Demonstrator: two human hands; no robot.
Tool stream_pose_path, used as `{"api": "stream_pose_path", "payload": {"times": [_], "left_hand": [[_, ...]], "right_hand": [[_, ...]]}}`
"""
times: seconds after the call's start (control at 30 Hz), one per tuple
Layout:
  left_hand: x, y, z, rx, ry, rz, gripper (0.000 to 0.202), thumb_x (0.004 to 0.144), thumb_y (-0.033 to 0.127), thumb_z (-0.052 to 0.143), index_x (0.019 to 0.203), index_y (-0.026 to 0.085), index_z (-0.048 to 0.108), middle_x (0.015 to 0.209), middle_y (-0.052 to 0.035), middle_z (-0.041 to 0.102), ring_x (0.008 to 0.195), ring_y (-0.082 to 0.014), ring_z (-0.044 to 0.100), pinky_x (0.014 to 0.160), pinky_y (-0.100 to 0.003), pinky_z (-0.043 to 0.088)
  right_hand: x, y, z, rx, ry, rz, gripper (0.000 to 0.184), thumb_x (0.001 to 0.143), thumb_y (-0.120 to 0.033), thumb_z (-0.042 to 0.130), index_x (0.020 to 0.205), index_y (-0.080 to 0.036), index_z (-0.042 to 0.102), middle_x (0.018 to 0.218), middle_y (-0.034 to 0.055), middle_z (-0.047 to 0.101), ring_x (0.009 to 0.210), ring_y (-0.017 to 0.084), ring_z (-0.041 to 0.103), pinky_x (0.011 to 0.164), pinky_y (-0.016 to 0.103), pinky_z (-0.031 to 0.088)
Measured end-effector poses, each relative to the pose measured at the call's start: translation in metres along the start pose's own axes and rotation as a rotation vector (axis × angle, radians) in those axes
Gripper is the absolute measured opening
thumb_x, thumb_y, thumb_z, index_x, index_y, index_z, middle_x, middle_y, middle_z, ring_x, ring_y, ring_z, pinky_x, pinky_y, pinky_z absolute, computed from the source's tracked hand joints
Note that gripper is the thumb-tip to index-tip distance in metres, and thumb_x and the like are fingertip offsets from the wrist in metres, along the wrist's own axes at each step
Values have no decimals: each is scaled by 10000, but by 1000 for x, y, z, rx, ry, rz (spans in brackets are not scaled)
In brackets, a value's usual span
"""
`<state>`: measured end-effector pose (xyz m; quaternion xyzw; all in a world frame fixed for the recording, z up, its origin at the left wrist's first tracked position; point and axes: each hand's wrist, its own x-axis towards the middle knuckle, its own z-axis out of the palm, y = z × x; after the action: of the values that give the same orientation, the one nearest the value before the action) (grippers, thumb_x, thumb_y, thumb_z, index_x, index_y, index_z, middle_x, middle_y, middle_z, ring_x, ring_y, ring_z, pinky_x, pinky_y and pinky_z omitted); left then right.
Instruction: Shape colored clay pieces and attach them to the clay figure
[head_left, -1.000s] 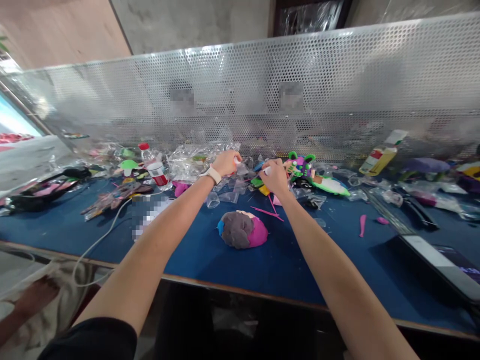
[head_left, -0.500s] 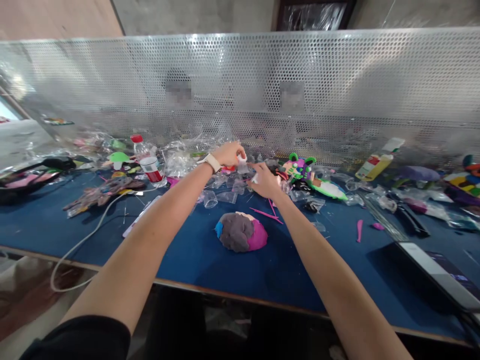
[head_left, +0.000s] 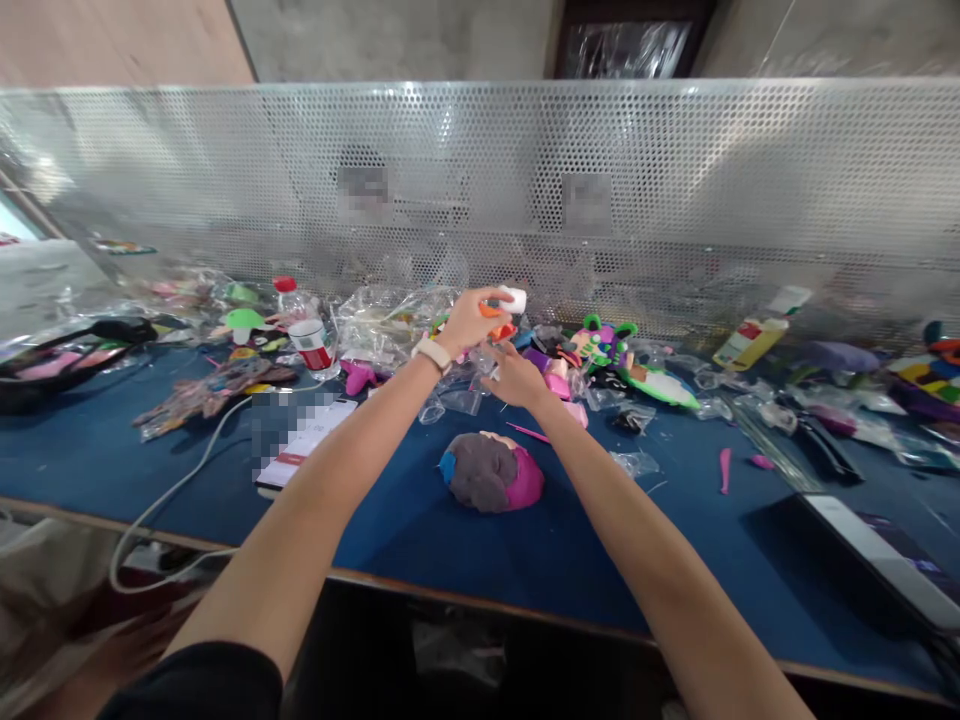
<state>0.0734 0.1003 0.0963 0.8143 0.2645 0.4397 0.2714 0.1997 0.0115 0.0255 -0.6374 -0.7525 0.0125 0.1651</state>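
Note:
My left hand point(head_left: 471, 318), with a pale band at the wrist, is raised over the clutter at the back of the table. Its thumb and fingers pinch a small white piece point(head_left: 513, 300), whose exact kind I cannot make out. Just under those fingers shows an orange thing point(head_left: 501, 328). Lower and to the right, my right hand point(head_left: 519, 376) reaches among clear plastic bits, thumb and forefinger apart. Something whitish is by its fingertips, too small to name. Between my forearms sits a rounded lump of modelling clay point(head_left: 484, 475) in grey, magenta and blue.
A phone point(head_left: 311, 440) and white cable point(head_left: 202, 455) lie at the left. Behind them stand a red-capped bottle point(head_left: 289, 295) and white-red tub point(head_left: 311, 345). Clay figures point(head_left: 600, 340), a yellow bottle point(head_left: 750, 342) and a black device point(head_left: 862, 560) are rightward. A perforated metal panel point(head_left: 480, 180) closes the back.
My left hand has lifted and shifted right with the white piece, uncovering more of the orange thing. My right hand has dropped slightly. More of the phone shows past my left forearm.

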Motion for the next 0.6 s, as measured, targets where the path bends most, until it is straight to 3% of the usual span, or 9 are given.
{"api": "stream_pose_path", "payload": {"times": [0.07, 0.17, 0.23, 0.3, 0.4, 0.47, 0.6], "left_hand": [[9, -3, 22, 117, -38, 82, 250, 842, 161, 727, 1089, 157, 762, 1197, -118, 755, 1135, -233, 698, 1106, -432, 518], [26, -7, 58, 208, -45, 223, 307, 916, 163, 665, 1218, 181, 718, 1424, -146, 645, 1341, -247, 595, 1205, -444, 428], [33, -10, 78, 283, -158, 288, 390, 961, 205, 629, 1350, 195, 656, 1552, -147, 535, 1442, -247, 506, 1238, -434, 385], [33, -14, 93, 431, -355, 265, 459, 967, 222, 625, 1426, 206, 611, 1608, -138, 473, 1484, -270, 452, 1250, -458, 362], [22, -22, 102, 630, -532, 94, 436, 1001, 310, 587, 1417, 186, 631, 1582, -147, 498, 1482, -298, 434, 1251, -484, 348], [13, -27, 103, 689, -520, 13, 440, 1038, 384, 510, 1404, 182, 647, 1612, -146, 466, 1491, -317, 408, 1248, -507, 341], [6, -27, 99, 719, -443, 26, 416, 1047, 414, 483, 1349, 213, 688, 1649, -110, 435, 1535, -335, 336, 1254, -536, 317]], "right_hand": [[-7, 0, -6, -50, -37, 4, 783, 963, -427, 638, 1657, -237, 327, 1684, 189, 366, 1195, 359, 716, 1008, 488, 592], [-20, -3, -9, -146, -96, -12, 726, 957, -440, 643, 1605, -205, 415, 1645, 208, 421, 1160, 363, 733, 977, 455, 598], [-26, -7, -6, -183, -107, -39, 644, 957, -419, 637, 1534, -163, 509, 1586, 221, 501, 1209, 362, 713, 1023, 429, 572], [-29, -10, -2, -191, -128, -65, 588, 966, -390, 618, 1483, -116, 559, 1511, 227, 586, 1284, 355, 674, 1089, 413, 528], [-27, -13, 5, -159, -137, -92, 577, 983, -373, 590, 1481, -83, 561, 1464, 228, 635, 1352, 350, 629, 1132, 419, 493], [-25, -13, 8, -140, -129, -97, 568, 985, -371, 584, 1472, -78, 572, 1466, 234, 633, 1344, 358, 635, 1117, 431, 506], [-24, -13, 11, -152, -144, -78, 524, 981, -373, 593, 1438, -117, 604, 1451, 217, 650, 1310, 350, 659, 1092, 429, 523]]}}
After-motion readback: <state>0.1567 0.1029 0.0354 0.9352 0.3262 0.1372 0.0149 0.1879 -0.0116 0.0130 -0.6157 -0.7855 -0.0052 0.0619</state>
